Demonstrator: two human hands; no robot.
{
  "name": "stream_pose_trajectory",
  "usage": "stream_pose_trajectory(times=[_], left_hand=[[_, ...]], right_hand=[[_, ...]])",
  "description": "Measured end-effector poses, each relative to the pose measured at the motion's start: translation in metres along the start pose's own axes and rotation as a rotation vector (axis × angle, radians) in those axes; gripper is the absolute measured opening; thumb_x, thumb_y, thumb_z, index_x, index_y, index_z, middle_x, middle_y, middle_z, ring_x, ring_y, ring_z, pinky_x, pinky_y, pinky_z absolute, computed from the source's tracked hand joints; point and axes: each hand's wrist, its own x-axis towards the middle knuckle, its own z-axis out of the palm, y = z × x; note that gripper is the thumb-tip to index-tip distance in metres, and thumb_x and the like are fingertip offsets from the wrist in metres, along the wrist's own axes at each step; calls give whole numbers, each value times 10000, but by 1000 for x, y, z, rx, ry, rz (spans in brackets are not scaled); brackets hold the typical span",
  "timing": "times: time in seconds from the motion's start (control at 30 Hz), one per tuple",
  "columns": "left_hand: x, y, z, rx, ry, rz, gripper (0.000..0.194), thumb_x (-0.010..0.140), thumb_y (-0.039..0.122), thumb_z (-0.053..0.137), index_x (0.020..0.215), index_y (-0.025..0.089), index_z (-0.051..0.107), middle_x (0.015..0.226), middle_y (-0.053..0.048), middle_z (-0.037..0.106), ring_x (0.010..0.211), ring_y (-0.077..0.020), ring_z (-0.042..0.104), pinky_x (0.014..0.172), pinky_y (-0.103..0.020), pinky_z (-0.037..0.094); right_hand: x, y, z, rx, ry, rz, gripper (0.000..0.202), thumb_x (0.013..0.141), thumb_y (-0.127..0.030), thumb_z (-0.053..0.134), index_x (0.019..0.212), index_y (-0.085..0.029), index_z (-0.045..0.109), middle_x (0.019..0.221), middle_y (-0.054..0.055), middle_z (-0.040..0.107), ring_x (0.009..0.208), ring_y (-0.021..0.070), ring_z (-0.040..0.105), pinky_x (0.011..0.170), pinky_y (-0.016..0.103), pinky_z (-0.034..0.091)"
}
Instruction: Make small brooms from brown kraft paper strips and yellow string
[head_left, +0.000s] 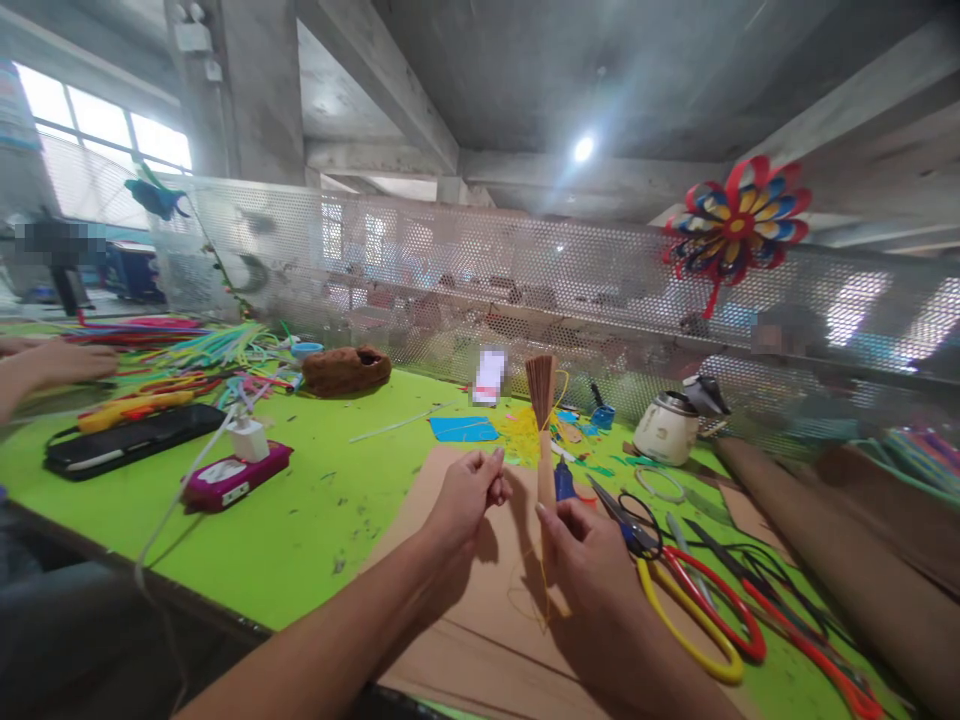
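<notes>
In the head view, my right hand (592, 550) pinches a pleated brown paper fan (541, 392) between thumb and fingers. The fan stands upright, its folds spread at the top and narrow below. Just left of it, my left hand (466, 492) is closed with the fingertips pressed together; what they hold, if anything, is too small to make out. A thin yellow thread (517, 600) loops down beside the fan's lower end. Under both hands lies a brown cardboard sheet (427, 520). Scissors with yellow handles (705, 640) rest close to my right hand.
More scissors with red handles (739, 625) lie at the right. A white kettle-like pot (665, 428), blue paper (463, 429) and yellow shreds (517, 435) sit farther back. At left are a power strip (240, 478), a black case (135, 440) and another person's hand (71, 360).
</notes>
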Motion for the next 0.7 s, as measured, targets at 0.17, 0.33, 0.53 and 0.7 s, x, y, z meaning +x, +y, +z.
stream_pose_trajectory(times=[0.17,0.33,0.53,0.7], left_hand=[[0,0,0,-46,10,-44,346,648,422,762,631,146,554,638,-53,650,573,-129,576,603,-272,489],[-1,2,1,-8,-64,-14,323,742,434,669,695,130,571,647,-58,635,564,-119,578,569,-251,480],[-1,5,1,156,-66,110,462,791,591,511,570,199,406,399,71,379,358,-73,358,397,-213,281],[-6,10,4,278,-104,167,485,790,571,514,497,195,426,378,50,413,356,-74,358,422,-226,281]], right_hand=[[2,-2,-2,-26,25,-43,404,762,-533,563,563,-184,520,533,-5,505,507,138,438,469,265,371],[5,-1,-7,-75,33,-68,362,759,-483,568,564,-181,525,536,-3,508,516,140,438,481,265,364],[9,9,-9,-129,36,-96,342,776,-454,559,564,-189,512,518,-22,482,508,137,432,490,265,347],[12,15,-7,-140,40,-118,337,773,-462,560,581,-188,521,539,-12,512,512,144,450,482,264,351]])
